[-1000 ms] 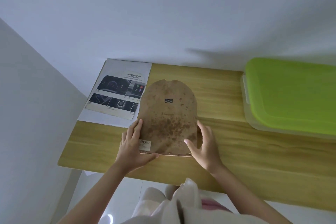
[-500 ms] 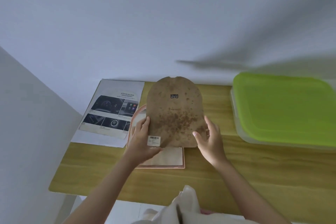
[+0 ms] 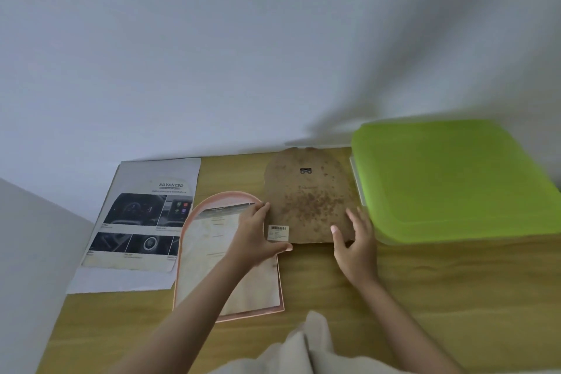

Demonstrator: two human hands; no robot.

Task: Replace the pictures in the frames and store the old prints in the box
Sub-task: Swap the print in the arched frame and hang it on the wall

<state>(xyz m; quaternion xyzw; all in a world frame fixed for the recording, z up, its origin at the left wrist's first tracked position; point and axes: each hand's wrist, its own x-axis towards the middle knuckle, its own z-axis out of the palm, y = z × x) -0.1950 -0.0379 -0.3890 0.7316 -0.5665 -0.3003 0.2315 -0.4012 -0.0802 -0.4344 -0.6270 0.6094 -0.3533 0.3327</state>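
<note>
Here, from left to right on a wooden counter [image 3: 425,297]: a printed sheet [image 3: 142,222] w/ car-interior photos & the word "ADVANCED" lies flat at far left. Beside it, an arch-topped pink frame [image 3: 194,218] lies face down, a pale print [image 3: 212,252] resting in it. The left hand [image 3: 253,235] grips the left edge of a brown, stained backing board [image 3: 306,197], thumb below near its barcode sticker [image 3: 278,232]. The right hand [image 3: 355,243] clasps the board's lower right corner. A box w/ a lime-green lid [image 3: 449,179] sits at right, closed, just beside the board.
</note>
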